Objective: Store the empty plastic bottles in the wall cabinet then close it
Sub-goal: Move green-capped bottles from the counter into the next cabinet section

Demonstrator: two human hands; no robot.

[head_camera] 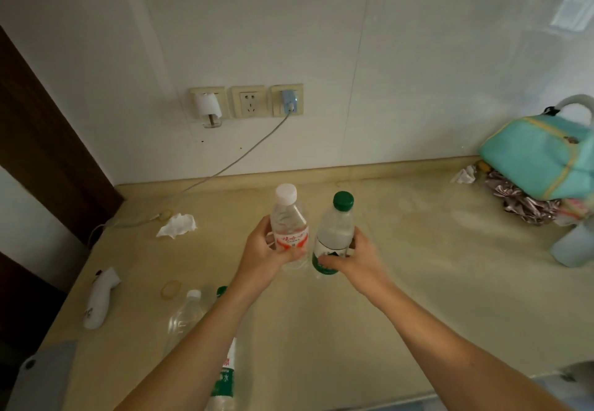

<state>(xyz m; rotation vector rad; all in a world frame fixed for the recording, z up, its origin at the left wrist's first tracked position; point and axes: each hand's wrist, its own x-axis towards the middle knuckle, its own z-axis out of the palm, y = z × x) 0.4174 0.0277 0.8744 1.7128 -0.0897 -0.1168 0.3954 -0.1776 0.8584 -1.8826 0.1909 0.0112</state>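
left hand (pixel 263 250): grips white-cap bottle (pixel 287 221), above mid-counter (pixel 418 266).
right hand (pixel 356 258): grips green-cap bottle (pixel 334 233), beside it.
risk: thin empties could buckle or slip when lifted; cabinet out of view.
bottles: two held, two near front-left edge (pixel 186 314).
sockets: three (pixel 249 102).

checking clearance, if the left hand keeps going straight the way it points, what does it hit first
Probably the wall. The left hand, gripping the white-capped bottle, points over bare counter toward it; depth is unclear.
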